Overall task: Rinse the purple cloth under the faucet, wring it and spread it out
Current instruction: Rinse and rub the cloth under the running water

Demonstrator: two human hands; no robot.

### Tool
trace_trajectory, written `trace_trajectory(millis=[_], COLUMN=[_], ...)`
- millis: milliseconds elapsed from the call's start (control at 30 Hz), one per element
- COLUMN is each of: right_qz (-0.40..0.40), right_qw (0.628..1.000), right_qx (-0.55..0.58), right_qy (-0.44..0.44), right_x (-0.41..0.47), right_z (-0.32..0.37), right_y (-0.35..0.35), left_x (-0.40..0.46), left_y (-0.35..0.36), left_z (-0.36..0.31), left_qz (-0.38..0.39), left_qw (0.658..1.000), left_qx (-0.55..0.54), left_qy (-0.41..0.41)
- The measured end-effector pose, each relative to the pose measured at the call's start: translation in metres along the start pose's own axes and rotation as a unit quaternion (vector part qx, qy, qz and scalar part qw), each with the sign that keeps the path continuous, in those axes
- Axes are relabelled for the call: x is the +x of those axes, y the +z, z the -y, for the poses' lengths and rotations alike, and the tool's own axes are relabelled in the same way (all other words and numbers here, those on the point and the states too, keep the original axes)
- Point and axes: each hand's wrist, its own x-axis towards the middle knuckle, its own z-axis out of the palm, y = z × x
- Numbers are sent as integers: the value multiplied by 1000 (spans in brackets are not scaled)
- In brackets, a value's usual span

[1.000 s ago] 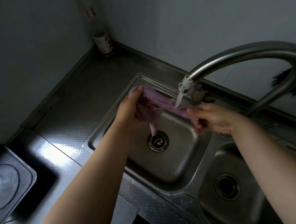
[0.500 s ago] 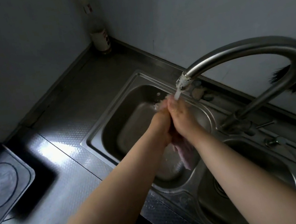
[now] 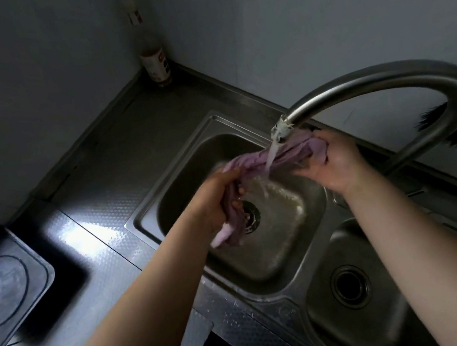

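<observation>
Both hands clamped on the cloth (image 3: 252, 163), stretched across the sink (image 3: 166, 200) under the faucet (image 3: 371, 81). The left hand (image 3: 214, 202) fists one end with a tail dangling over the drain (image 3: 250, 214); the right hand (image 3: 335, 158) pinches the other by the back rim. Risk: water deflecting onto the counter (image 3: 86, 225). A bottle (image 3: 154, 62) stands in the far corner, well clear.

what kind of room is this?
Most likely a home kitchen: a steel double sink with a gooseneck faucet, a cooktop set in the counter, and a bottle in the corner.
</observation>
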Motion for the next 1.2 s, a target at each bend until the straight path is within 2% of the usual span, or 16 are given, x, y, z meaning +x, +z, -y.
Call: trace_trajectory(millis=[100,167,267,400,467,533,600,667,767,867,933,1000,1033,1100,1133,1200], right_qz=[98,101,24,-90,-132,-151,-145,-152,-91,69,150,152,119,65,56,60], right_qw=[993,992,953,952,959,964,964,955,921,846,828,815,811,843,862,853], right_qx=[57,-49,-260,-226,-198,-163,-175,-227,-376,-526,-537,-551,-560,-519,-489,-502], right_qy=[-15,-53,-152,-184,-154,-145,-139,-113,-53,-55,-58,-96,-122,-128,-117,-133], right_x=[-14,-19,-22,-18,-7,-3,-1,6,9,-12,-25,-28,-26,-26,-28,-26], right_z=[-28,-50,-71,-53,-50,-46,-37,-26,-15,-13,-17,-27,-33,-34,-34,-33], right_y=[27,49,66,69,68,65,55,34,5,3,18,30,34,41,42,39], left_x=[3,-2,-3,1,-3,-7,-9,-7,-3,1,-4,-5,-3,0,1,5], left_y=[22,44,61,66,68,66,58,46,24,12,24,40,46,50,50,41], left_z=[1,2,8,18,18,16,15,13,-3,-15,-18,-19,-21,-29,-32,-33], left_qz=[-49,-50,-36,16,23,26,75,120,71,76,118,119,95,45,32,18], left_qw=[998,996,999,993,989,974,956,944,975,981,981,976,959,870,830,800], left_qx=[-44,-62,13,90,132,226,284,309,209,179,156,183,266,468,525,566], left_qy=[0,-37,-14,76,61,10,-22,0,31,11,-16,-11,30,151,187,198])
